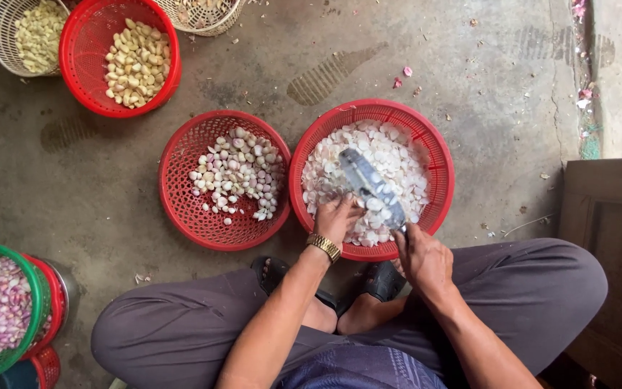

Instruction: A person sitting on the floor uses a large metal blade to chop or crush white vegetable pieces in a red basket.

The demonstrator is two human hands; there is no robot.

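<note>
In the middle of the frame, the right hand (423,258) grips a knife (371,188) firmly; the left hand (337,217) closes around something hidden, over the red basket (440,169) of peels.

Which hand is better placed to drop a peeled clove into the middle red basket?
Left. The left hand sits at the peel basket's near rim, closest to the middle red basket. The right hand grips the knife, farther away.

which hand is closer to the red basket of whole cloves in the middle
Left. The left hand sits over the near rim of the basket of peelings, just right of the red basket of whole cloves. The right hand, gripping the knife, is further right.
</note>
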